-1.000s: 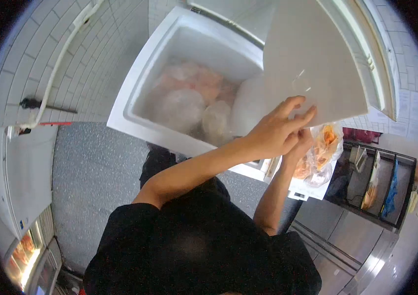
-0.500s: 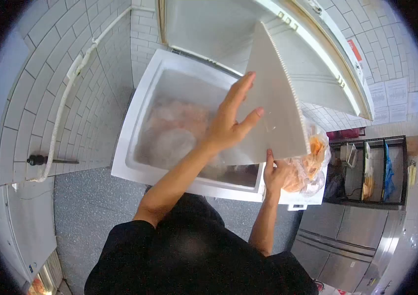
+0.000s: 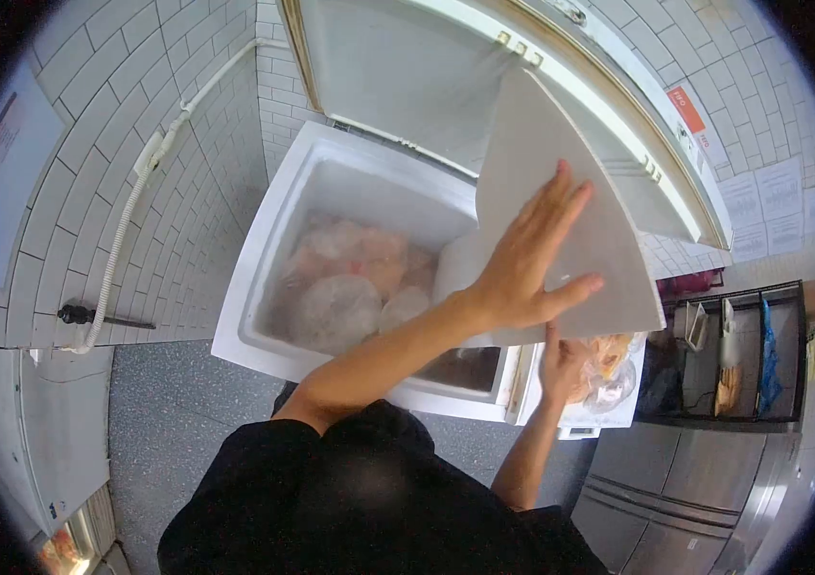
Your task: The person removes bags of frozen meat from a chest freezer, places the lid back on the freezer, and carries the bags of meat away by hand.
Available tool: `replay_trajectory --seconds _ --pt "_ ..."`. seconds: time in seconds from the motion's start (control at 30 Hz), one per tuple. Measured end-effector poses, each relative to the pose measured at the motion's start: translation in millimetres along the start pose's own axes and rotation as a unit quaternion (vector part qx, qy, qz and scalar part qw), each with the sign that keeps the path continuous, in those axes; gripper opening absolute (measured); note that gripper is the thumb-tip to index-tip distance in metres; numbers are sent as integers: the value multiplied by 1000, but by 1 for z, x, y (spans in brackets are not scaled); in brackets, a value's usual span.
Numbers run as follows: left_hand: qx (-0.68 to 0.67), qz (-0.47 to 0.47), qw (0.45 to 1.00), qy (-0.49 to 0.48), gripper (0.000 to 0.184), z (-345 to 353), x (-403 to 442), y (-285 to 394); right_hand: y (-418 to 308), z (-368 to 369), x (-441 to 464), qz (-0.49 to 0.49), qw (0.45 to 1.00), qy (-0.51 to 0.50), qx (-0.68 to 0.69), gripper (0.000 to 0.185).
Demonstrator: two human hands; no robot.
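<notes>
A large white panel [image 3: 570,230], thin and bent, stands tilted over the right part of an open chest freezer [image 3: 278,206]. My left hand [image 3: 527,264] presses against its face, fingers spread. At the panel's lower edge, my right hand [image 3: 563,366] pinches it with the thumb in front; the other fingers are partly hidden. Inside the freezer lie frosty clear bags [image 3: 340,307] and pinkish-orange bagged food [image 3: 360,251], blurred by cold mist. Plastic bags with orange contents [image 3: 609,356] rest on the white surface just right of my right hand.
The raised freezer lid [image 3: 398,62] leans behind the panel. A tiled wall with a white conduit [image 3: 129,216] rises at left. To the right stand a black rack [image 3: 748,417] and steel drawers [image 3: 705,470]. Speckled floor [image 3: 187,412] lies below the freezer.
The panel has swung rightward and lower, uncovering more of the freezer's inside. My left hand moved right along with it and now lies flatter on its face. My right hand shifted slightly right and down.
</notes>
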State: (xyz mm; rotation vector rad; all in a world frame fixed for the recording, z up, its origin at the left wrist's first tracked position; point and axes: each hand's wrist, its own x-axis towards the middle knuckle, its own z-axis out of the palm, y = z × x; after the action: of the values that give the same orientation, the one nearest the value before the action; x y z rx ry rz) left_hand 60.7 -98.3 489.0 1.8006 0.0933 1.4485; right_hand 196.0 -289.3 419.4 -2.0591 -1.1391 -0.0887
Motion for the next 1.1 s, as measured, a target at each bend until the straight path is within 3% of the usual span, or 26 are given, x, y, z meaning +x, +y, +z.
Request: replay_trajectory --seconds 0.03,0.13,0.17,0.4,0.47,0.67,0.73,0.8,0.93,0.97,1.07,1.1 --pt "-3 2 1000 14 89 1 -4 -4 -11 4 -5 -12 998 7 -55 16" --pt "-30 1 998 55 90 1 -16 -6 -24 23 -17 -80 995 33 -55 14" --pt "-45 -4 997 63 90 0 -20 -5 -25 33 -22 -28 998 51 13 14" --pt "-15 -5 999 32 87 -37 -33 -6 -51 43 -22 -92 994 29 41 12" --pt "-15 -9 999 34 81 -45 -41 -7 -49 46 -27 -56 998 1 42 12" --pt "-27 -164 986 21 55 -76 -101 -13 -55 63 -41 -13 998 34 52 23" --pt "13 -262 965 -21 48 -106 -132 -9 -53 64 -53 10 998 43 51 28" --pt "95 -283 954 -16 43 -136 -179 -29 -64 70 -57 45 992 80 85 33" --pt "219 -351 910 0 37 -215 -274 -62 -35 75 -89 30 981 171 87 18" --pt "213 -372 903 19 36 -238 -293 -71 -36 81 -97 23 979 164 118 30" --pt "371 -378 845 66 34 -296 -338 -93 -25 102 -130 127 988 0 86 32" --pt "413 -391 820 62 35 -314 -348 -99 -46 119 -128 83 992 -47 86 30"
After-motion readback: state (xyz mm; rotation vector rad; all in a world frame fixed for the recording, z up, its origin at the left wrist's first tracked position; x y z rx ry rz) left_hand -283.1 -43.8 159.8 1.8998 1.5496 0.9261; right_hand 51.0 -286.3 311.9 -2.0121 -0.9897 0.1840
